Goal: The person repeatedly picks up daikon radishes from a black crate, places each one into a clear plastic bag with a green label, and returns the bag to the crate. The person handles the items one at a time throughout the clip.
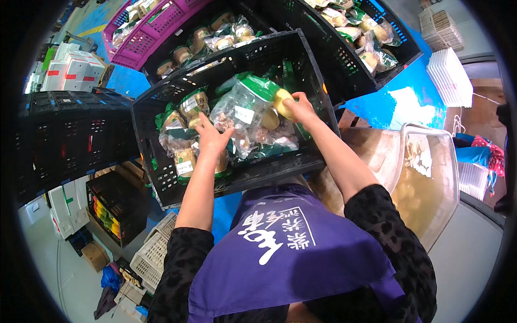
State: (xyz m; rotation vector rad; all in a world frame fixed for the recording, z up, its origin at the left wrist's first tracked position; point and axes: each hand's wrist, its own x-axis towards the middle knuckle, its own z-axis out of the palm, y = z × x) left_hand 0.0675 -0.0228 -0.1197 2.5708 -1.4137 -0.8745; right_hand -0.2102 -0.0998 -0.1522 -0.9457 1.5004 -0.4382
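A black plastic crate (pixel 161 95) stands tilted before me, holding several clear plastic bags of root vegetables, seemingly lotus root. In my right hand (pixel 302 108), over the crate's right half, is a smooth pale yellow root piece (pixel 283 101). It lies at the green-printed end of a clear plastic bag (pixel 244 103) with a white label; I cannot tell if it is inside. My left hand (pixel 213 135) spreads its fingers over the packs, its index finger at a labelled lotus root pack (pixel 194 105) and its thumb beside the clear bag. Another labelled pack (pixel 185 163) lies lower left.
Behind are another black crate (pixel 278 42) of bagged roots and a magenta crate (pixel 133 48). Stacked black crates (pixel 76 129) stand left. A tub of murky water (pixel 420 202) is close on my right. White plastic baskets (pixel 155 246) sit lower left.
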